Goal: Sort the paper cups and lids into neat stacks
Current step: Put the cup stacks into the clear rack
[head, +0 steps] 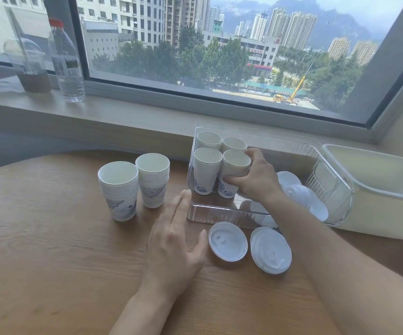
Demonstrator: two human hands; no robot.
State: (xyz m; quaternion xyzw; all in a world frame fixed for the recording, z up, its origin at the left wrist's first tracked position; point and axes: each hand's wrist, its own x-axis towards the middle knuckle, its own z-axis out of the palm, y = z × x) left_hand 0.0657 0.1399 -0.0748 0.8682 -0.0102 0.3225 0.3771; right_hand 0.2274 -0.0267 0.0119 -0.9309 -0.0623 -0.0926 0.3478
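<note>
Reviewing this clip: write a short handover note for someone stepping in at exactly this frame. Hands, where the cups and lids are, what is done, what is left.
Right hand: grips the near-right cup stack inside the clear bin.
Left hand: open, fingers straight, over the table beside the bin's near-left corner, holding nothing.
Done: four cup stacks stand in the bin's left end; some lids lie in its right part.
Left: two cup stacks remain on the table left of the bin; two loose lids lie in front of it. Probably these go in next.
</note>
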